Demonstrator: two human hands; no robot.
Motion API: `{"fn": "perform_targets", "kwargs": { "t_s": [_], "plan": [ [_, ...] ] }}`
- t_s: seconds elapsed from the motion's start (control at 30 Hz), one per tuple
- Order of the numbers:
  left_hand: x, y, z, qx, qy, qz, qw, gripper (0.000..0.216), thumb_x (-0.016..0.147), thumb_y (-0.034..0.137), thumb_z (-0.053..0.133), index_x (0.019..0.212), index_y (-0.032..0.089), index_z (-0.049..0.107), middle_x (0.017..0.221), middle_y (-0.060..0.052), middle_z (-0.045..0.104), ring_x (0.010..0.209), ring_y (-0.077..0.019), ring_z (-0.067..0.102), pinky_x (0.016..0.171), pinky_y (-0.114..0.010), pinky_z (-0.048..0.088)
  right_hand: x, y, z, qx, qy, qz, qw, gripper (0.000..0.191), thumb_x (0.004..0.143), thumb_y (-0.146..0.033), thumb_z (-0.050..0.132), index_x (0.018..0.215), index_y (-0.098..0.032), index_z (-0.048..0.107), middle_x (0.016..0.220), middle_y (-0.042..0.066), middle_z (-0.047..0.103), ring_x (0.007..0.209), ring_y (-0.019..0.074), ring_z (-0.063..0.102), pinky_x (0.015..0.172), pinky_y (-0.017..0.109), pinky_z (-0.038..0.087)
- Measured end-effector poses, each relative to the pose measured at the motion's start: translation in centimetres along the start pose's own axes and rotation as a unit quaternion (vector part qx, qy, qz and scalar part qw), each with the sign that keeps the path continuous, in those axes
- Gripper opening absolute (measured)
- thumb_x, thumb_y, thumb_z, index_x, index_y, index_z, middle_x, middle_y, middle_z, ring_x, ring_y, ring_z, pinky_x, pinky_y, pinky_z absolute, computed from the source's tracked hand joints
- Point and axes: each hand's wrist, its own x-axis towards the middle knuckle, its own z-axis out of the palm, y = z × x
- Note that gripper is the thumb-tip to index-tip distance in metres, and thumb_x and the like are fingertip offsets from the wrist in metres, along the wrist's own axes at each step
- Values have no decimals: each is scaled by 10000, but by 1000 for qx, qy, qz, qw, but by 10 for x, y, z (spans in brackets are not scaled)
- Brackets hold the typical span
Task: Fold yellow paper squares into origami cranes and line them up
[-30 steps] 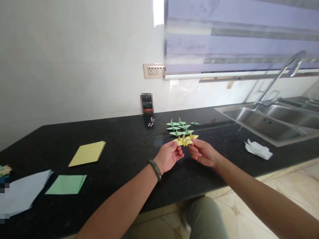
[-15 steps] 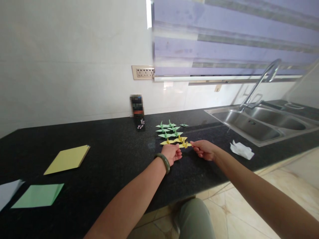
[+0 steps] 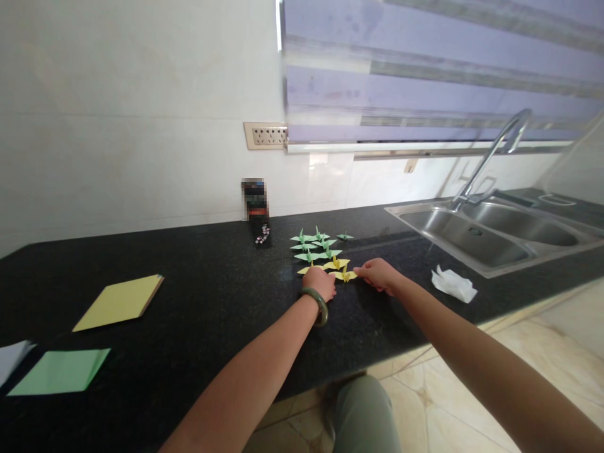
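A folded yellow paper crane (image 3: 346, 276) rests on the dark counter between my two hands. My right hand (image 3: 379, 275) pinches the tip of its right wing. My left hand (image 3: 319, 283), with a green bangle (image 3: 317, 302) at the wrist, has its fingers closed at the left wing tip; the fingertips are partly hidden. Just behind stands another yellow crane (image 3: 336, 263). A third yellow crane (image 3: 304, 271) is mostly covered by my left hand. Beyond these, several green paper cranes (image 3: 309, 256) form rows, and a small darker green crane (image 3: 345, 237) sits apart at the right.
To the left lie a yellow paper stack (image 3: 117, 302), a green sheet (image 3: 59, 371) and a pale sheet (image 3: 12, 358). A crumpled white tissue (image 3: 453, 284) is right of my hands, before the steel sink (image 3: 488, 272). A blurred-out dark object (image 3: 255, 200) leans against the wall.
My left hand has rolled over slightly and now covers more of the left yellow crane. My right hand keeps its pinch on the wing. The whole view has shifted a little.
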Motion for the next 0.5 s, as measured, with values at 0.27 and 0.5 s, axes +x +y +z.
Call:
{"fn": "perform_targets", "kwargs": {
  "t_s": [0.27, 0.5],
  "plan": [
    [-3, -3, -2, 17, 1, 7, 1000, 164, 773, 266, 547, 757, 107, 584, 627, -73, 640, 434, -120, 579, 404, -216, 472, 6, -2, 2, -23, -29, -16, 999, 313, 760, -366, 603, 565, -152, 487, 368, -76, 375, 285, 30, 270, 309, 177, 203],
    [-5, -4, -4, 8, -8, 15, 1000, 179, 770, 270, 549, 681, 115, 554, 598, -59, 617, 427, -115, 570, 414, -225, 478, 4, -1, -1, -18, -30, -12, 999, 311, 790, -410, 560, 636, -143, 523, 385, -71, 397, 283, 30, 288, 307, 166, 234]
  ]
}}
